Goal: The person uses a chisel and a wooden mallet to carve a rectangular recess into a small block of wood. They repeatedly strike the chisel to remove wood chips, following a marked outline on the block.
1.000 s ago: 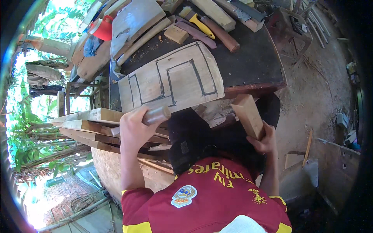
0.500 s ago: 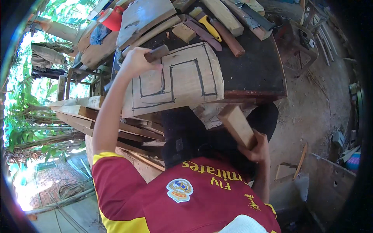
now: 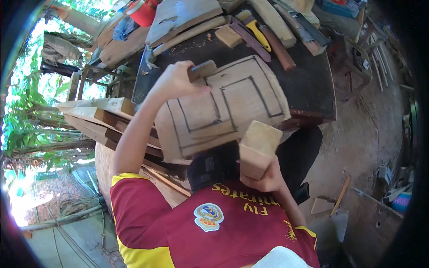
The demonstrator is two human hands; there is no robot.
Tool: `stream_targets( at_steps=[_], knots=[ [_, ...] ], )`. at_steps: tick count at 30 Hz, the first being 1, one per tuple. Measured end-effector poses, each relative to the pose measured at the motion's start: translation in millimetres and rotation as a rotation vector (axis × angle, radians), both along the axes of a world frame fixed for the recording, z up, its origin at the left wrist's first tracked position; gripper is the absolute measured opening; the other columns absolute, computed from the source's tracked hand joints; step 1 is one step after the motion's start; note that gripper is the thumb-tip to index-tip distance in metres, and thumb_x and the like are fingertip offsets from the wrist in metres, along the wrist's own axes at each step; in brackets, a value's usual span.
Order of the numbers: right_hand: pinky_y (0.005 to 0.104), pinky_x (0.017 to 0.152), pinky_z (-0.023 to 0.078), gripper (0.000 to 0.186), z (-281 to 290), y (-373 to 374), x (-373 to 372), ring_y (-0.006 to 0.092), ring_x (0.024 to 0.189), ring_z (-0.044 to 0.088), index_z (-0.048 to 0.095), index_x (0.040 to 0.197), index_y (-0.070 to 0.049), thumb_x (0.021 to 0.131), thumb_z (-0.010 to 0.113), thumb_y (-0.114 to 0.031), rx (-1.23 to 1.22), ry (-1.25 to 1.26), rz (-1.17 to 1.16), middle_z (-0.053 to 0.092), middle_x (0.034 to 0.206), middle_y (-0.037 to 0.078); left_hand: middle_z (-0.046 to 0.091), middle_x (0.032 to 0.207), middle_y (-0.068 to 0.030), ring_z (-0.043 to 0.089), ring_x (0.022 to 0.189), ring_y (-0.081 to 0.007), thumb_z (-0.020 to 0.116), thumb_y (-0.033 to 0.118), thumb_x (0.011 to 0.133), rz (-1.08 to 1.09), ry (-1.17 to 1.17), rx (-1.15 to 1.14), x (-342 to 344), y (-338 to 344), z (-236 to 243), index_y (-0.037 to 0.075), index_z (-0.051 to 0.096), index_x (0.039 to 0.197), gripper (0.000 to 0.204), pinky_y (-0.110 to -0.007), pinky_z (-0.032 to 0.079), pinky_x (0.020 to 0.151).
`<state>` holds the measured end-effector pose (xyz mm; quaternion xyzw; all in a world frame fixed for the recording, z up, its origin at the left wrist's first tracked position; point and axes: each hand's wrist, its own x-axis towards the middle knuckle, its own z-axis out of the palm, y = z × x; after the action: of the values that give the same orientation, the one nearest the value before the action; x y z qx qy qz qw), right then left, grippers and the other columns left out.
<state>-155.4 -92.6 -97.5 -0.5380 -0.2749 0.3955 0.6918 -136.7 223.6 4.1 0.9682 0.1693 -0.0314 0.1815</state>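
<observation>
My left hand (image 3: 176, 81) is closed round a tool with a brown wooden handle (image 3: 203, 70); its other end is mostly hidden behind my hand and forearm. Under that hand, a thin light-brown board (image 3: 243, 109) marked with dark angular lines leans over the table's near edge, its lower corner toward my lap. Whether my fingers also grip the board I cannot tell. In my right hand (image 3: 266, 176) is a thick, pale wooden block (image 3: 259, 145), held up in front of my body, its top end overlapping the board's lower right corner.
On the dark table (image 3: 308, 85) lie a yellow-handled brush (image 3: 259, 35), a brown wooden rod (image 3: 278, 48), a small wood block (image 3: 229, 36) and a large plank (image 3: 181, 20). A red container (image 3: 142, 13) stands at far left. Stacked timber (image 3: 100, 114) is beside my left arm.
My right hand has brought the wooden block inward and up toward the board, turning its end to face me. The board and my left hand have shifted right and nearer, and the board is tilted more.
</observation>
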Motion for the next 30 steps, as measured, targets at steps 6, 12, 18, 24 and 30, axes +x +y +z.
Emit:
stream_targets(
  at_steps=[6,12,18,24,30],
  knots=[
    [0.0338,0.085,0.046,0.053,10.6,-5.2,-13.2,0.0203,0.096,0.057,0.053,0.108,0.002,0.061,0.076,-0.006,0.039,0.204,-0.169,0.057,0.109,0.012,0.058,0.059,-0.0129,0.054,0.056,-0.0187,0.081,0.036,0.058,0.075,0.028,-0.185,-26.5,-26.2,0.3,-0.004,0.062,0.075,0.047,-0.034,0.044,0.058],
    [0.0337,0.085,0.042,0.065,-8.8,-23.9,-15.6,0.0199,0.099,0.052,0.050,0.111,-0.001,0.053,0.080,-0.008,-0.020,-0.123,-0.415,0.053,0.100,0.006,0.051,0.052,-0.0127,0.050,0.048,-0.0156,0.080,0.032,0.063,0.053,-0.118,-0.366,-54.9,-40.6,22.1,-0.005,0.061,0.068,0.042,-0.032,0.042,0.052],
    [0.0347,0.088,0.043,0.077,74.6,-10.9,35.9,0.0225,0.101,0.054,0.049,0.118,-0.001,0.047,0.079,-0.007,-0.080,-0.284,-0.633,0.056,0.110,0.008,0.041,0.049,-0.0052,0.036,0.051,-0.0069,0.077,0.026,0.068,0.047,-0.406,-0.535,-82.0,-47.4,28.2,-0.005,0.059,0.066,0.035,-0.030,0.035,0.045],
    [0.0357,0.092,0.041,0.089,139.8,26.9,130.5,0.0212,0.104,0.053,0.044,0.124,-0.002,0.042,0.079,-0.005,-0.393,-0.498,-0.342,0.057,0.109,0.009,0.050,0.066,0.0079,0.042,0.064,-0.0015,0.073,0.015,0.079,0.042,-0.498,-0.969,-94.0,-86.3,-11.5,-0.001,0.062,0.079,0.019,-0.021,0.038,0.053],
    [0.0306,0.096,0.036,0.092,154.5,112.2,178.0,0.0212,0.108,0.048,0.044,0.124,0.000,0.039,0.080,-0.008,-0.636,-0.837,0.155,0.052,0.111,0.009,0.055,0.064,-0.0042,0.046,0.061,-0.0052,0.072,0.016,0.079,0.022,-0.584,-0.953,-101.7,-116.1,-41.8,-0.002,0.061,0.083,0.021,-0.025,0.041,0.054]
  ],
)
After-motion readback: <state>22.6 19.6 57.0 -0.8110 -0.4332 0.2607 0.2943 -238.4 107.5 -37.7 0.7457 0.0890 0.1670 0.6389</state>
